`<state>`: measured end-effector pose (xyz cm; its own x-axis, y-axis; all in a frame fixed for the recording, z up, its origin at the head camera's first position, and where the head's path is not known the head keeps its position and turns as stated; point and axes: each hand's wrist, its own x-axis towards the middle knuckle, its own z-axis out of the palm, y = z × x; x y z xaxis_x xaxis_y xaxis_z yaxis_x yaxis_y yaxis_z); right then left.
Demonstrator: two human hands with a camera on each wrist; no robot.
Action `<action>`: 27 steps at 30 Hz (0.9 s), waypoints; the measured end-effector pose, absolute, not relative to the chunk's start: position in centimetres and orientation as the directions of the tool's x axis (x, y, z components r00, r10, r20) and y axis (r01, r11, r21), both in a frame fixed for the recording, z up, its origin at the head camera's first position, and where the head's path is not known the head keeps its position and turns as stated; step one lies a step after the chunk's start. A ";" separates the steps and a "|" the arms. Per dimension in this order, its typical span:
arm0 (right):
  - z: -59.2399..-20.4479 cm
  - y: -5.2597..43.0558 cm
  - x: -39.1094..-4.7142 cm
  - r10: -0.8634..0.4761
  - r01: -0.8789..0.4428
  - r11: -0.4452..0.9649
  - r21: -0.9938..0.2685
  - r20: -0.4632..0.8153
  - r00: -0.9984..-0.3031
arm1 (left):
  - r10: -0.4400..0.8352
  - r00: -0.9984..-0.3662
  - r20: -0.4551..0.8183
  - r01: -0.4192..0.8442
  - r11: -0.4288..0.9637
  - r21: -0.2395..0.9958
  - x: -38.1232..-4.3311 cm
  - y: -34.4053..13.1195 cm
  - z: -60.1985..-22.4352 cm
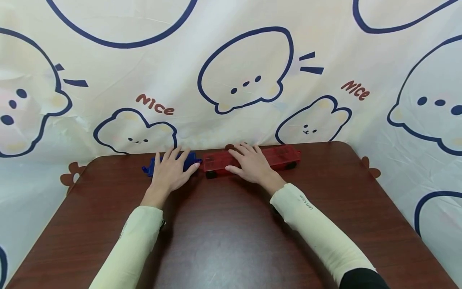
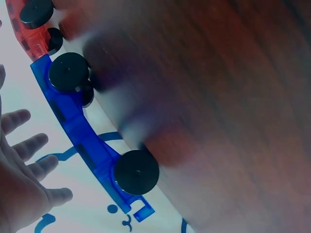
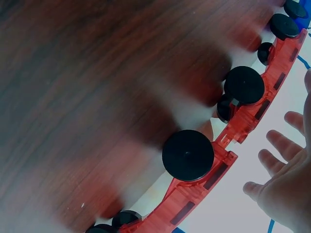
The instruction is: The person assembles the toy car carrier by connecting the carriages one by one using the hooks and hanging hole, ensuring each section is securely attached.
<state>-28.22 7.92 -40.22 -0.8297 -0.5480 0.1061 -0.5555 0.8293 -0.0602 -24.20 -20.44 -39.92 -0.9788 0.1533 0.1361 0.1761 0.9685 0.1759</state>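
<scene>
A blue toy train car (image 1: 189, 160) with black wheels (image 2: 136, 172) stands at the far side of the table, a hook-shaped coupler (image 2: 144, 211) on its outer end. My left hand (image 1: 167, 171) is over it, fingers spread and fairly straight, hiding its middle. To its right, end to end with it, are two red see-through toy train cars (image 1: 216, 163), joined by a coupling (image 3: 227, 138) in the right wrist view. Over the place where the red cars meet lies my right hand (image 1: 251, 164), its fingers also spread. Neither hand curls round a car.
The brown wooden table (image 1: 216, 233) stretches toward me. Its back edge runs close behind the cars, against a pale cloth (image 1: 231, 124) printed with cartoon faces that also hangs at both sides.
</scene>
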 end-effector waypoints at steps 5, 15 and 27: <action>-40.4 7.9 -28.5 -0.577 -0.586 0.807 -0.074 0.118 -0.809 | 0.146 -0.980 0.134 0.171 0.965 0.200 -24.1 -21.1 -40.3; -41.0 7.5 -28.6 -0.614 -0.621 0.773 -0.128 0.097 -0.784 | 0.152 -0.980 0.126 0.178 0.956 0.231 -24.2 -21.7 -40.6; -41.4 7.0 -28.6 -0.620 -0.623 0.769 -0.141 0.075 -0.781 | 0.149 -0.986 0.080 0.164 0.959 0.230 -24.1 -22.5 -41.0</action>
<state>-28.63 7.05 -41.39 -0.7814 -0.6195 0.0746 -0.6233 0.7692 -0.1406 -24.15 -22.45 -40.97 -0.9856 0.1489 0.0803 0.1637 0.9593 0.2301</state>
